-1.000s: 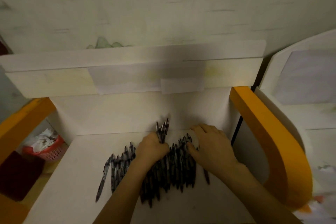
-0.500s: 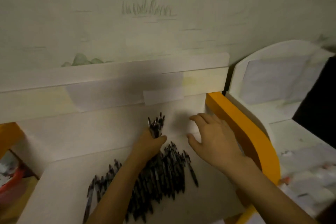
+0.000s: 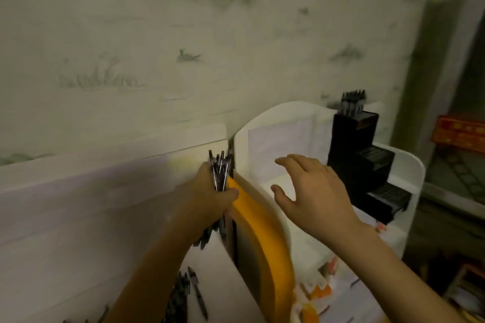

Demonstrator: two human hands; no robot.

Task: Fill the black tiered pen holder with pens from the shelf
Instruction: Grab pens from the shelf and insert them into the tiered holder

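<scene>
1. The black tiered pen holder point(image 3: 367, 162) was seen on the white shelf point(image 3: 409, 173), with a few pens point(image 3: 353, 103) already standing in its top tier.
2. The bundle of pens point(image 3: 220, 170), left of the holder, should be carried upright over the orange divider point(image 3: 262, 231) and lowered into the empty lower tiers.
3. The bundle was gripped firmly in the left hand point(image 3: 210, 196).
4. The right hand point(image 3: 312, 191), nearer the holder, was held spread, with nothing grasped.

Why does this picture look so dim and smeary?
Head view: the light is low and yellowish; the wall prints and loose pens on the shelf are motion-blurred; the black tiered holder is mostly shadow; wide-angle bending curves the edges.
</scene>
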